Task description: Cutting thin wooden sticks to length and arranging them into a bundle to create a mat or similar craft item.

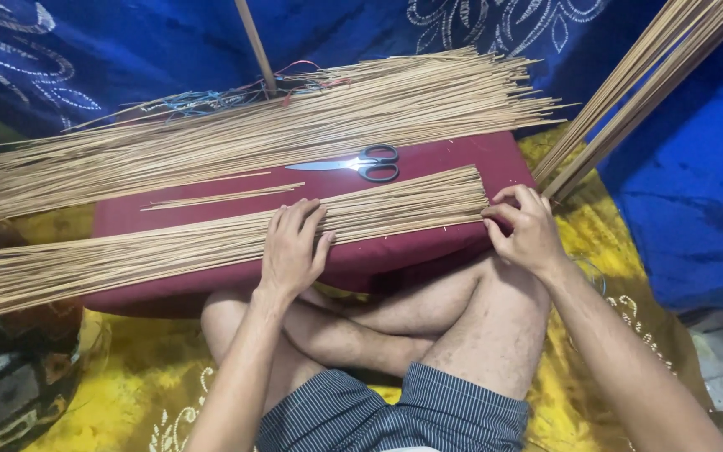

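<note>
Across the middle of the frame, on the maroon cushion [428,251] over our crossed legs, lay the near bundle of thin sticks [211,243]. Our left hand [293,249] rested palm down on it, fingers slightly spread and pressing the sticks flat. Our right hand [526,228], at centre right, curled around the bundle's cut end, thumb and fingers pinching the tips. We counted two hands, one pair of scissors [360,163] lying closed above the bundle, and three stick bundles: the near one, a larger heap [236,134] behind the scissors, and a leaning sheaf [646,75] at upper right. A few loose sticks [219,197] lay between.
</note>
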